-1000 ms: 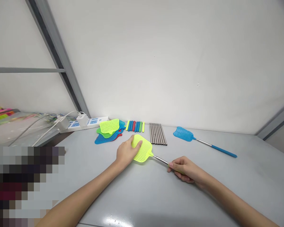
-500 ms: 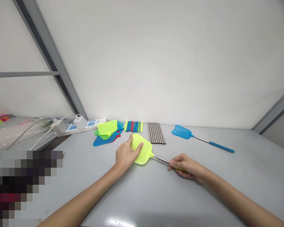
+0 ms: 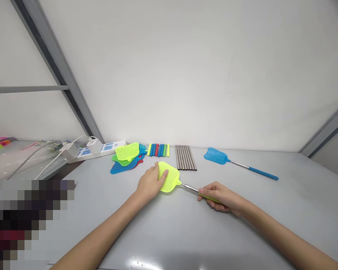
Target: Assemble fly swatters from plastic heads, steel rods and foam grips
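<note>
A yellow-green fly swatter (image 3: 171, 179) spans both hands low over the grey table. My left hand (image 3: 151, 183) is closed on the perforated head, its thumb on the upper face and the other fingers partly hidden. My right hand (image 3: 216, 196) wraps round the yellow-green grip, most of which its fingers cover. Between the hands runs the bare metal rod (image 3: 190, 188). A blue fly swatter (image 3: 216, 156), complete with rod and blue grip (image 3: 262, 173), lies farther back on the right.
Loose swatter heads (image 3: 127, 152) in several colours are piled at the back left. Beside them lie a row of coloured grips (image 3: 159, 150) and a row of metal rods (image 3: 185, 157). A white power strip (image 3: 112, 146) with plugged-in chargers stands by the table's left edge.
The swatter's head has tilted slightly between my hands, and both hands have shifted a little to the left in view. Both keep their hold; the other things lie as before.
</note>
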A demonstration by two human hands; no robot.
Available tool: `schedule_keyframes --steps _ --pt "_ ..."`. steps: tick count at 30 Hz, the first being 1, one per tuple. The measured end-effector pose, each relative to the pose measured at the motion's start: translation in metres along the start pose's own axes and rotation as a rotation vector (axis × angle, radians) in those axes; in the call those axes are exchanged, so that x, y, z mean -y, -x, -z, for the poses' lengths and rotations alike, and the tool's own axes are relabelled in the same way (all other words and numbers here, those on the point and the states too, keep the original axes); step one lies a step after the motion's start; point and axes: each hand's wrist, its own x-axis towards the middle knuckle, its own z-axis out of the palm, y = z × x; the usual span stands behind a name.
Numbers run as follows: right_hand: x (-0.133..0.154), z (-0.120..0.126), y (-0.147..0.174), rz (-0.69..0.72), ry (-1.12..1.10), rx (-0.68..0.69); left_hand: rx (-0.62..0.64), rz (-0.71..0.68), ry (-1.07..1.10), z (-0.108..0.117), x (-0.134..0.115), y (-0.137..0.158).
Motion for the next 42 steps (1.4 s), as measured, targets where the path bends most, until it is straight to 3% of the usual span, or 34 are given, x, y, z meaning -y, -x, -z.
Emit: schedule_keyframes --steps 9,11,14,19,25,31,36,42 --pt "-0.001 -0.003 -0.001 0.058 0.027 0.012 -0.024 -0.075 -0.027 -0.018 -0.009 0.011" --pt "-0.002 -0.003 -0.001 0.058 0.033 0.021 0.037 -0.189 0.007 -0.020 -0.012 0.016" --pt "-0.001 0.000 -0.001 0.056 0.066 0.053 0.176 -0.498 0.081 -0.014 -0.017 0.025" --pt "0.005 0.009 0.003 0.084 0.242 0.131 0.189 -0.755 0.190 0.000 -0.030 0.033" --pt "0.017 0.015 0.013 0.185 0.494 0.203 0.234 -0.769 0.096 0.003 -0.036 0.041" --pt "0.016 0.005 0.013 0.242 0.479 0.211 0.220 -0.799 -0.031 -0.003 -0.037 0.052" --pt "0.014 0.001 0.012 0.149 0.335 0.238 0.179 -0.837 -0.084 -0.002 -0.040 0.055" --pt "0.008 0.003 0.016 -0.065 0.072 0.300 0.157 -0.872 -0.101 -0.004 -0.043 0.060"
